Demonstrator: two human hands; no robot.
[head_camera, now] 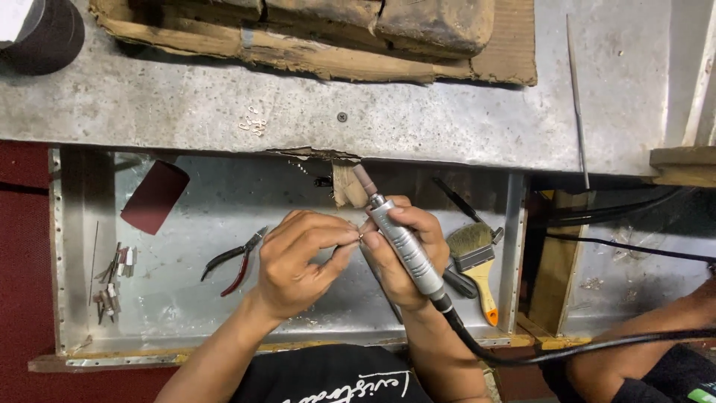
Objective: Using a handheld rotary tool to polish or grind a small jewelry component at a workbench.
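My right hand (399,257) grips a silver rotary handpiece (403,246) with a pinkish cylindrical tip (365,180) pointing up toward a wooden bench peg (345,185). A black flexible cable (522,351) runs from the tool's rear off to the right. My left hand (302,257) pinches a very small piece (360,236) between thumb and fingertips, right against my right hand's fingers. Both hands hover over a metal tray (194,298) below the bench top.
In the tray lie red-handled pliers (233,261), a dark red sandpaper sheet (154,196), small burs and bits (112,280), and a yellow-handled brush (476,257). A worn metal bench top (373,112) carries brown blocks (335,30) and a thin file (576,97). Another person's arm (641,351) is at the right.
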